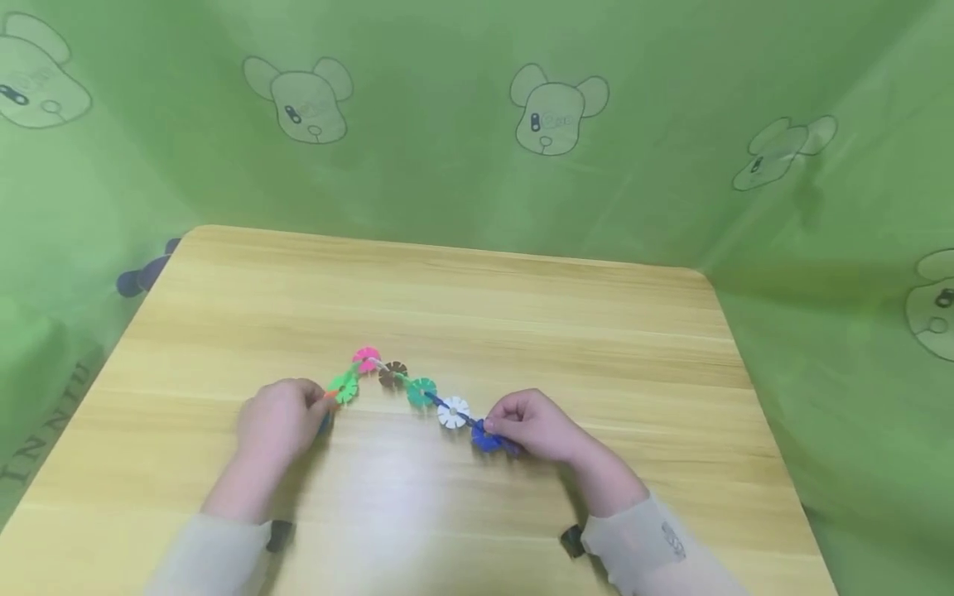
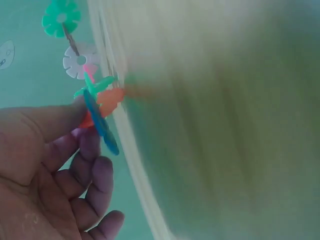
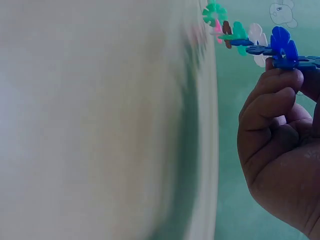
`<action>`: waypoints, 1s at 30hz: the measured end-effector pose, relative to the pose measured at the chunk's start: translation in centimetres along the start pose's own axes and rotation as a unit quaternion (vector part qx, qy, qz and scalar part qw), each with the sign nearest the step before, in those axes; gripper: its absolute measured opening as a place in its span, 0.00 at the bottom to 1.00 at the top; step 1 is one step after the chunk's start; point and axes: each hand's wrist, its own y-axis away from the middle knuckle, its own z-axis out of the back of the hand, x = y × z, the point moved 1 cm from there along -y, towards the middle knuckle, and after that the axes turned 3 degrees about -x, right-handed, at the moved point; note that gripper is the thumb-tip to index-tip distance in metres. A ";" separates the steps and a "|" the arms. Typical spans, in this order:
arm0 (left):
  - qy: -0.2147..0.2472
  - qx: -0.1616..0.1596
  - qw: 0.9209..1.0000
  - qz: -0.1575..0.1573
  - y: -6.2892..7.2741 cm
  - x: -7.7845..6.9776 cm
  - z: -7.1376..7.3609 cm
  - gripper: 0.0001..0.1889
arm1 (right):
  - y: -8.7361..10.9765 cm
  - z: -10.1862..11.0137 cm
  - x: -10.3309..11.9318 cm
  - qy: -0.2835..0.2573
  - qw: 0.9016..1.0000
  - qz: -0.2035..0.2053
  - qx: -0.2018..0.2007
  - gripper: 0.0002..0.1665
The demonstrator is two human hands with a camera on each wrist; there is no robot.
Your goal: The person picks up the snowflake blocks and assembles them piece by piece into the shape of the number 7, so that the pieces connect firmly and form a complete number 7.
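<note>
A chain of slotted plastic snowflake discs stretches between my two hands, bent at a pink disc (image 1: pixel 366 359). From there a brown disc (image 1: pixel 393 375), a teal disc (image 1: pixel 421 392) and a white disc (image 1: pixel 453 412) run down to the right, joined by discs seen edge-on. My right hand (image 1: pixel 540 426) pinches the blue discs (image 3: pixel 284 47) at that end between thumb and fingers. At the other end my left hand (image 1: pixel 281 418) pinches an orange disc (image 2: pixel 109 102) beside a blue disc (image 2: pixel 101 122). A bright green disc (image 1: pixel 343 387) sits beside the left fingertips.
Both hands are over a wood-grain table (image 1: pixel 462 323) with rounded far corners. A green cloth (image 1: pixel 447 182) printed with mouse faces hangs behind it and along the sides. A dark purple object (image 1: pixel 145 273) shows past the table's left edge.
</note>
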 end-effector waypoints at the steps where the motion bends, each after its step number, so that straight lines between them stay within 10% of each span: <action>1: -0.006 -0.003 1.000 -0.005 -0.2 -0.3 -0.2 0.15 | 0.4 -0.1 -0.2 -0.009 1.000 -0.003 0.002 0.10; 13: -0.034 -0.107 0.976 -0.189 -4.3 -9.4 -3.3 0.08 | 8.5 -3.7 -1.6 -0.003 0.998 -0.054 0.022 0.08; 30: -0.063 -0.039 0.976 -0.207 -6.0 -13.9 -7.9 0.10 | 10.9 -4.1 -2.7 0.073 0.994 -0.077 -0.027 0.15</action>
